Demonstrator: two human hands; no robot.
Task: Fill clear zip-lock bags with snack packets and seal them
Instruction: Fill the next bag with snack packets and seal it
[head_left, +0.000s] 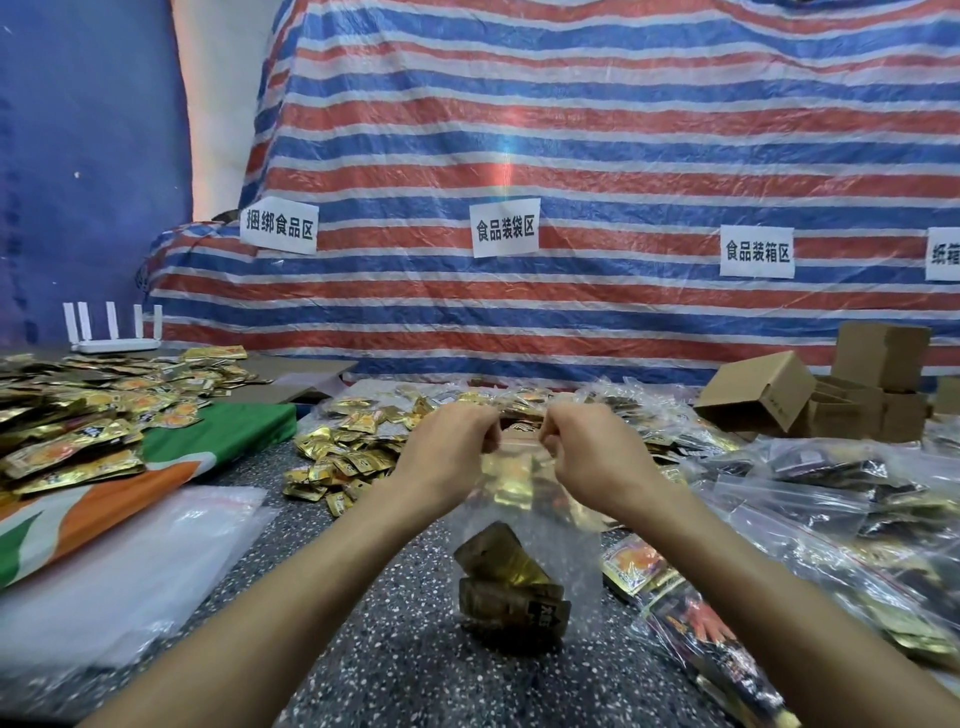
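Note:
A clear zip-lock bag (524, 525) hangs upright above the speckled table, with several gold snack packets (511, 587) lying in its bottom. My left hand (452, 447) pinches the left end of the bag's top strip. My right hand (592, 447) pinches the right end of the same strip, level with the left. The strip itself is mostly hidden between my fingers. Loose gold packets (343, 457) lie in a heap just beyond my left hand.
A stack of empty clear bags (130, 561) lies at the left front, a green and orange sheet (171, 467) behind it under more packets. Filled bags (810, 514) pile up on the right. Cardboard boxes (810, 395) stand at back right, a white router (114, 332) at back left.

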